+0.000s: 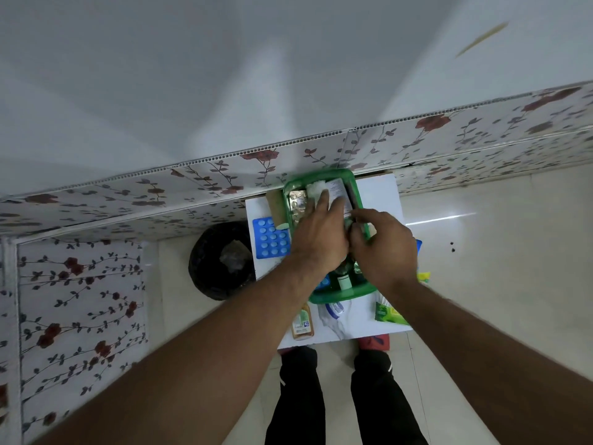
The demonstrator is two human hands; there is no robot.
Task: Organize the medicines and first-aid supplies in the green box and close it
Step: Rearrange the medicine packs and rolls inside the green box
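Green box (353, 184): we see it open on the white table (378, 194), running from the far edge toward the near edge; far part holds packs, near part (346, 292) holds bottles.
Left hand (317, 236): over the box middle, fingers stretched flat, pressing on a white cotton wad (316, 189); not gripping anything we can see.
Right hand (382, 242): at the box's right rim, index finger pointing out, other fingers curled in; we cannot tell if it pinches something.
Foil blister strips (296, 202): silver, far left inside the box.
White carton (338, 191): inside the box, far right, printed text too small to read.
Bottle with white cap (343, 281): inside the near part, label unreadable.
Blue blister pack (271, 239): on the table just left of the box, round tablets in rows.
Amber bottle (302, 322): lying at the table's near edge, label blurred, brand unreadable.
Green sachet (386, 313): near right corner of the table, writing unreadable.
Clear plastic item (335, 308): near edge, between bottle and sachet.
Black bin (221, 260): on the floor left of the table.
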